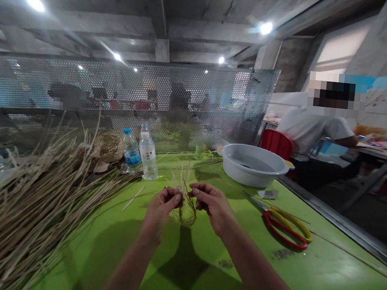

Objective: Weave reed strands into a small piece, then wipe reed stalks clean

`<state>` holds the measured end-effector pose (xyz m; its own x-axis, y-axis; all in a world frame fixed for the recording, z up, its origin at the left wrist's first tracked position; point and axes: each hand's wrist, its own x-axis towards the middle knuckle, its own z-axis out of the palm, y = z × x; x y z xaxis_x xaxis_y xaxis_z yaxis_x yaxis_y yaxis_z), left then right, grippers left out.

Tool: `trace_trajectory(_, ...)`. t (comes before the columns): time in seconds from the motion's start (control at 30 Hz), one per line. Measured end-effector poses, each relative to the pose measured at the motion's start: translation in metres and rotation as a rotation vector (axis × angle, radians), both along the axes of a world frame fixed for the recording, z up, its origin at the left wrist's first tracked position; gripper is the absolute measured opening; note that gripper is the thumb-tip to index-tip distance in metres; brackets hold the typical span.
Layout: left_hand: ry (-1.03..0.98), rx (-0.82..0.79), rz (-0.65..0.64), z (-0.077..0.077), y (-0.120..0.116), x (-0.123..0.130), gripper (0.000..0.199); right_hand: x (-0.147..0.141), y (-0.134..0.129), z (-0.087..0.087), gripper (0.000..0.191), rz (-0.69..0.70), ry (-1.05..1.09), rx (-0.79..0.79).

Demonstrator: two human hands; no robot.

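A small woven piece of dry straw strands (187, 213) hangs in a loop over the green table (237, 258), with loose ends sticking up. My left hand (164, 206) pinches its left side between thumb and fingers. At the right side, my right hand (212, 205) has its thumb and index finger pressed together on a strand, its other fingers curled. Both hands are near each other above the middle of the table.
Long straw strands (37, 198) are heaped at the left. Plastic bottles (148, 156) stand behind, before a perforated metal screen (184, 103). A grey basin (254, 169) and scissors with red and yellow handles (286, 231) are at the right. A person (304, 128) sits beyond.
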<state>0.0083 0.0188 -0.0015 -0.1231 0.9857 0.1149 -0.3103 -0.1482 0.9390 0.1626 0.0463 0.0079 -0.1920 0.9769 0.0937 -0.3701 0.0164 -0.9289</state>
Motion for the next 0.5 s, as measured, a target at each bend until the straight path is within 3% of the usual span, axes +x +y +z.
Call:
trace_trajectory(0.13,0.04,0.011,-0.001,0.0007,-0.0012,0.0005,0.03,-0.0009,-0.0012,0.0015,0.037,-0.076,-0.036,0.028)
trace_trajectory(0.5,0.169,0.048,-0.025,-0.002,-0.0006,0.0003,0.022,0.0047,0.0018,0.0043,0.013,0.006,-0.308,0.124)
